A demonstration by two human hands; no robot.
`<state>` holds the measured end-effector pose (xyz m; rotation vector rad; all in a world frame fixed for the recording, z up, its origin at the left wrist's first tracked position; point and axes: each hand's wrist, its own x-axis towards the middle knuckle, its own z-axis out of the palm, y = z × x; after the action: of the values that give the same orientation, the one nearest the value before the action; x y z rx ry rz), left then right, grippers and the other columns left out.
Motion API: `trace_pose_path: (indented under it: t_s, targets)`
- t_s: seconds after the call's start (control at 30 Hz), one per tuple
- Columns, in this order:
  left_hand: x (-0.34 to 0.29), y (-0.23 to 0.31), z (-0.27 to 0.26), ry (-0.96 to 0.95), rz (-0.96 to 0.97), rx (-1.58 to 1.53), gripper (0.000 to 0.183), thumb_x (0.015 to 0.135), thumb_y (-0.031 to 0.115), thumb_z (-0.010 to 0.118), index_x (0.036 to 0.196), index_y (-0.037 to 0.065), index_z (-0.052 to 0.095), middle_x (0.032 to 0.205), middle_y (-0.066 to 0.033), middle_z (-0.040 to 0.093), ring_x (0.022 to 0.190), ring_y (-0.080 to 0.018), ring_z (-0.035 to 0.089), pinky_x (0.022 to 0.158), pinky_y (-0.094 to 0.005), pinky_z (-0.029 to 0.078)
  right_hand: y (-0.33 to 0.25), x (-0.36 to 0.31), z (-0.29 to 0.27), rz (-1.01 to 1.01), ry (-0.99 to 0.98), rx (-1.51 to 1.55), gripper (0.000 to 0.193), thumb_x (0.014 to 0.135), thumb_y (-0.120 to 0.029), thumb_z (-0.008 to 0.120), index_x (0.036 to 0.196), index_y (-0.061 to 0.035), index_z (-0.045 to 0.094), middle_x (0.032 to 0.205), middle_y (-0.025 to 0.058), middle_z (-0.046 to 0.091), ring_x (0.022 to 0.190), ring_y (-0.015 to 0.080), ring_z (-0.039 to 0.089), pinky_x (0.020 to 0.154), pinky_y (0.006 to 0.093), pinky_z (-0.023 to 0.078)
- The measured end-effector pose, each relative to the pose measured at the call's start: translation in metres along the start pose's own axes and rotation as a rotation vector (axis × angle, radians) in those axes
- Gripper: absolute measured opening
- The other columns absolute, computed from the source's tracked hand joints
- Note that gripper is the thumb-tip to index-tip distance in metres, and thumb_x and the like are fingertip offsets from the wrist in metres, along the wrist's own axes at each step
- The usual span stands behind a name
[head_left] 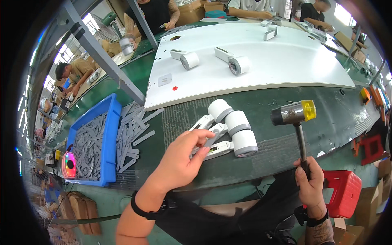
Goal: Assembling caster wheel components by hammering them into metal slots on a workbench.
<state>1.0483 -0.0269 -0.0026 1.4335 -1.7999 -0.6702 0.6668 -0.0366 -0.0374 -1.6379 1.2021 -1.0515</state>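
Three white track spotlights lie side by side on the dark green bench, their round heads touching in a slanting row: the far spotlight [219, 109], the middle spotlight [237, 121] and the near spotlight [244, 142]. Over their slim bodies is my left hand [179, 159], its thumb and index finger closed on a flat grey strip [213, 137] at the middle body. My palm hides part of the bodies. To the right, my right hand [310, 181] grips the handle of a mallet [292, 113], held upright above the bench edge. Its head has a black face and a yellow face.
A blue bin [110, 141] full of grey strips stands at the left, with loose strips [132, 134] beside it. Beyond, a white board [261, 77] carries more spotlights [239, 65]. A grey metal post [102, 53] rises at left. A red stool [345, 194] stands right. Several people work farther off.
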Motion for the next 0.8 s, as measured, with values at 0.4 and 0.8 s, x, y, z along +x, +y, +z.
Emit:
trace_pose_path:
  t_s: [0.4, 0.8]
  targets:
    - [-0.001, -0.001, 0.012, 0.055, 0.108, 0.2, 0.035, 0.099, 0.003, 0.069, 0.133, 0.012, 0.071, 0.103, -0.003, 0.067, 0.102, -0.025, 0.059, 0.098, -0.039, 0.038, -0.035, 0.006, -0.001, -0.099, -0.136, -0.237, 0.039, 0.102, -0.008, 0.07, 0.139, 0.0031, 0.067, 0.106, 0.0166, 0.078, 0.093, 0.0199, 0.075, 0.087, 0.0302, 0.056]
    - [0.001, -0.013, 0.037, 0.264, 0.175, 0.207, 0.015, 0.089, 0.008, 0.083, 0.103, 0.011, 0.084, 0.093, -0.0019, 0.068, 0.091, -0.0244, 0.062, 0.089, -0.0386, 0.046, -0.054, 0.018, 0.021, -0.142, -0.291, -0.422, 0.057, 0.102, -0.003, 0.068, 0.158, -0.0082, 0.06, 0.1, 0.0222, 0.075, 0.08, 0.0335, 0.072, 0.077, 0.0367, 0.056]
